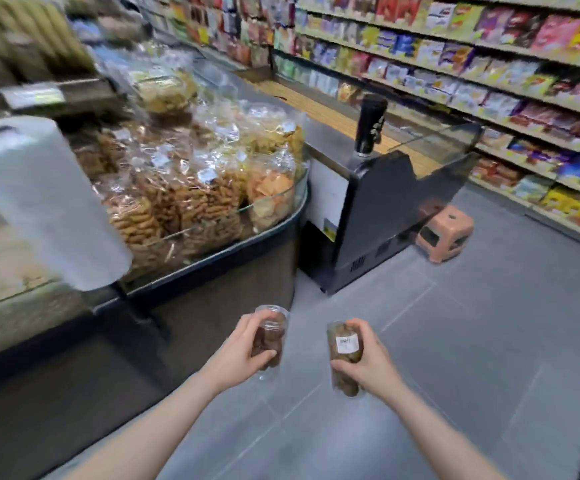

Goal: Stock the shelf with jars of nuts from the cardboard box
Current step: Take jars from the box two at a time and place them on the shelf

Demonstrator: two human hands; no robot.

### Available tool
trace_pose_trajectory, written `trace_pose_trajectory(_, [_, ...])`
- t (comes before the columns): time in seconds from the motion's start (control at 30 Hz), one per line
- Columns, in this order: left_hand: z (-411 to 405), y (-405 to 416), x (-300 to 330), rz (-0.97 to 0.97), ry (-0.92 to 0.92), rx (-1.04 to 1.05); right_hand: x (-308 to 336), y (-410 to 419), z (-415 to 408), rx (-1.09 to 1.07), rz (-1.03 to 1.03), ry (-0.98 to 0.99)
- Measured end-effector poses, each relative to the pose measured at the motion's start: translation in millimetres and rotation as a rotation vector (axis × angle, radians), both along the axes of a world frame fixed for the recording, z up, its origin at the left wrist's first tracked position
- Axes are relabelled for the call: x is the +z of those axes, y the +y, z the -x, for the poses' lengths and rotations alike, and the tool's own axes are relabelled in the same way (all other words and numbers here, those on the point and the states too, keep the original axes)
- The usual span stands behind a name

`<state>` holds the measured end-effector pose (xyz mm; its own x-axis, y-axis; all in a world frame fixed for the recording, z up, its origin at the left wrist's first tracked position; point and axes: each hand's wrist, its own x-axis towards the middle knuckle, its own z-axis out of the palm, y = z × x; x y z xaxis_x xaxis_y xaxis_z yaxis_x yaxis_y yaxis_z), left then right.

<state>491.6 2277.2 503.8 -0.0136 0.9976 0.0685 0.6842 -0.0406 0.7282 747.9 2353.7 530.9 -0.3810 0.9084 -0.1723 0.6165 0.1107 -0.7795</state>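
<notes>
Clear plastic jars, one per hand, carried over the grey floor [455,341]; smooth walls and one-handed side grips mean either could slip and drop, or clip the display counter [212,271] on the left. Left hand [243,351] wraps the dark-nut jar [270,336] mid-body; right hand [368,362] wraps the labelled jar [345,358] from its right. Cardboard box not in view.

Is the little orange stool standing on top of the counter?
No, the orange stool stands on the grey floor beside the black counter.
</notes>
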Motion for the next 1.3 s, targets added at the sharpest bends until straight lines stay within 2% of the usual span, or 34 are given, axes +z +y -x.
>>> trace_pose_trajectory(0.23, [142.8,-133.3,2.0,0.025,0.002,0.265,12.9,-71.3,182.0,0.316,-0.002,0.002])
trace_pose_trajectory(0.57, [262.4,-257.1,39.9,-0.092,-0.030,0.687,52.5,-130.8,379.2,0.738,-0.008,0.085])
trace_pose_trajectory(0.77, [356.8,-274.1,92.6,-0.240,0.021,0.856,93.7,-134.9,495.0,0.865,0.006,0.242])
trace_pose_trajectory(0.97, [449.7,-258.4,139.1,-0.396,0.119,0.981,108.4,-123.3,598.0,0.901,0.014,0.402])
trace_pose_trajectory(1.13, [498.6,-246.5,138.8,-0.344,0.126,1.048,103.5,-118.3,659.4,0.901,-0.004,0.444])
trace_pose_trajectory(1.3, [539.1,-231.3,132.2,-0.322,0.121,0.995,95.9,-113.2,705.0,0.854,0.000,0.421])
